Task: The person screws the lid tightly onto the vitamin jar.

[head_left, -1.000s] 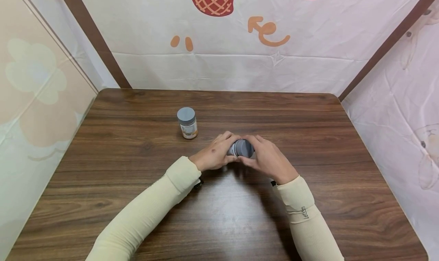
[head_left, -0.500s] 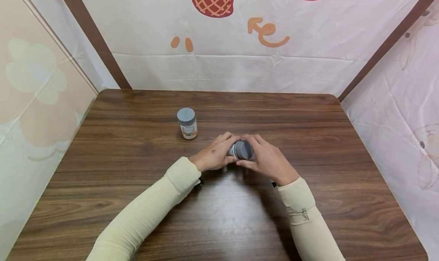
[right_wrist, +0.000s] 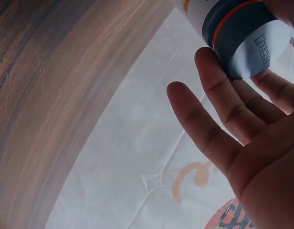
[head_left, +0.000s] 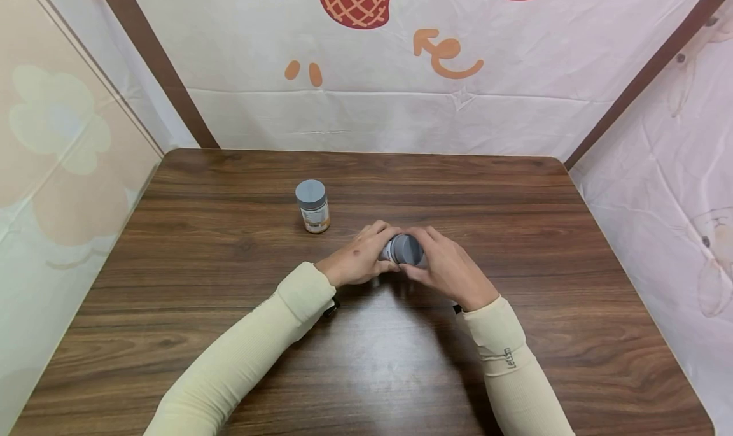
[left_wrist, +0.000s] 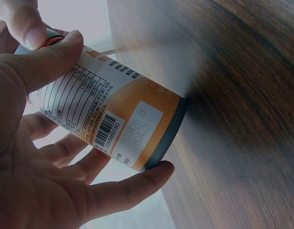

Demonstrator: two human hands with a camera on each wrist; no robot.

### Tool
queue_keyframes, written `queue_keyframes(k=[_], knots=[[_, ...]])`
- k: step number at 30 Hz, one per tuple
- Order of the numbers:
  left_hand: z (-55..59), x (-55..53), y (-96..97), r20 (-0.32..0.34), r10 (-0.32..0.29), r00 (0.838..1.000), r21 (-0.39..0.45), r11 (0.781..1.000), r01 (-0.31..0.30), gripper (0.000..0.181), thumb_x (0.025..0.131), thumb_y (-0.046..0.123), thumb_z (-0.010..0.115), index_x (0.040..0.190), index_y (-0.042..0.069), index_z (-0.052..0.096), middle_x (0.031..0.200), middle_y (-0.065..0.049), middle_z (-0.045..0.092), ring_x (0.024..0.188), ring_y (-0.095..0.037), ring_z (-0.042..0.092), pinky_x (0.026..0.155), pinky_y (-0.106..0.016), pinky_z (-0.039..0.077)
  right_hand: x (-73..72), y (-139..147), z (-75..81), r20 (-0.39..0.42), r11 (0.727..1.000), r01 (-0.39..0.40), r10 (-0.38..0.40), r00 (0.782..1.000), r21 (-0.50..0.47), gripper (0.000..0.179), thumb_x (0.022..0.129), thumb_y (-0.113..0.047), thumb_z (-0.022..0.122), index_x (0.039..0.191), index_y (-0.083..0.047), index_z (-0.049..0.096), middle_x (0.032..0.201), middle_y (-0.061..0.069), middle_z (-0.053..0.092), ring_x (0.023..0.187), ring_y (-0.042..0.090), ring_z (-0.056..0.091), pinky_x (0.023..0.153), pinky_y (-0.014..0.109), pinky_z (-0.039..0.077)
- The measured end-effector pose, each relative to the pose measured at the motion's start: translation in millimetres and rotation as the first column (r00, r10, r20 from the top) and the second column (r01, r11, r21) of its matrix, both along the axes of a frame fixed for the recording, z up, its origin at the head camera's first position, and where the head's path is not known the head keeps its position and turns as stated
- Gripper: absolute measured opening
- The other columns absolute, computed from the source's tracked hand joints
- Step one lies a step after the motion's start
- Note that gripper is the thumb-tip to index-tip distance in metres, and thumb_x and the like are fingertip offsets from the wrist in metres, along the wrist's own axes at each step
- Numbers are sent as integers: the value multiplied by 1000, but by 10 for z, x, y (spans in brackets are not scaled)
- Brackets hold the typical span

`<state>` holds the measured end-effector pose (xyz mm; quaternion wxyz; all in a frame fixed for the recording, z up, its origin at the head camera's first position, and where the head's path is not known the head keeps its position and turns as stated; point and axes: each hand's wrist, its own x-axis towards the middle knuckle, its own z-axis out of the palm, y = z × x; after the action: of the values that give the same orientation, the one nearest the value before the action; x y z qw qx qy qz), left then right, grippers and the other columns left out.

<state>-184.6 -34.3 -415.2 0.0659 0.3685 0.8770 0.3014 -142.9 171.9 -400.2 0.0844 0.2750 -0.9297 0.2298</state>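
A pill bottle (left_wrist: 97, 102) with a white and orange label is tilted over the table, its grey cap (head_left: 408, 250) turned toward the right. My left hand (head_left: 357, 258) grips the bottle's body, thumb across the label and fingers beneath it in the left wrist view. Around the cap are the thumb and fingers of my right hand (head_left: 449, 267); in the right wrist view some fingertips touch the cap (right_wrist: 249, 45) and the nearest finger stands away from it. An orange-red ring shows at the cap's lower edge. Whether the bottle's base touches the table cannot be told.
A second grey-capped bottle (head_left: 313, 208) stands upright on the wooden table (head_left: 229, 194), to the left of and beyond my hands. Printed fabric (head_left: 389, 121) hangs along the table's back edge and on both sides.
My right thumb and fingers have shifted slightly about the cap. The left hand keeps its hold, and the standing bottle has not moved.
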Motion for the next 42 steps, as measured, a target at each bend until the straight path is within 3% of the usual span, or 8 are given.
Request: queue_keyframes(k=[10,12,15,19,24,27,38,42], knots=[[22,15,2,37,11,999,-15,1000,-11,56,92,21,74,140,5,50,131,-12,51,112,-26,49,95,-42,45,-7,-33,1,112,990,142,-143,983,20,48,91,-45,72,111,-3,59,79,9,64,62,18,57,55,32,47],[22,15,2,43,11,999,-18,1000,-11,57,92,20,74,141,6,49,131,-12,50,112,-26,49,95,-42,45,-7,-33,2,130,989,147,-149,980,26,51,91,-48,71,112,-4,59,80,9,64,62,18,57,56,33,47],[17,11,1,50,10,999,-22,1000,-9,57,92,17,74,142,6,49,131,-11,50,114,-26,49,96,-43,44,-10,-15,9,125,995,101,-103,987,19,58,88,-47,75,125,-6,57,100,9,67,77,21,62,66,37,52],[7,3,-1,43,5,999,-17,1000,-5,60,92,16,75,144,6,48,130,-11,51,114,-26,49,97,-42,44,-28,26,15,47,1000,-9,9,999,1,67,81,-33,86,136,-11,55,126,6,61,102,24,63,83,43,52],[8,1,-2,28,0,1000,0,1000,0,57,91,19,76,140,7,50,129,-12,51,111,-26,51,95,-42,44,-50,49,-4,-73,995,-101,101,992,4,60,77,-13,88,130,-8,60,122,8,62,101,25,64,84,42,53],[15,3,-1,27,-1,1000,2,1000,1,55,90,19,76,138,8,51,129,-12,51,110,-26,50,95,-42,45,-52,47,-13,-80,994,-111,110,991,-4,57,78,-11,87,128,-6,61,120,9,62,100,25,64,85,39,53],[21,5,12,56,11,998,-17,1000,-10,56,93,23,73,142,8,49,130,-10,50,111,-25,50,93,-41,46,-18,12,25,71,999,22,-20,997,-34,53,87,-29,80,129,-4,60,115,12,65,90,24,64,74,37,53],[21,0,15,69,13,998,-18,1000,-11,55,93,23,72,142,10,50,130,-10,50,111,-25,49,93,-41,46,-24,-6,25,113,997,74,-70,991,-31,51,90,-37,76,125,-4,60,100,10,68,79,23,64,66,35,51]])
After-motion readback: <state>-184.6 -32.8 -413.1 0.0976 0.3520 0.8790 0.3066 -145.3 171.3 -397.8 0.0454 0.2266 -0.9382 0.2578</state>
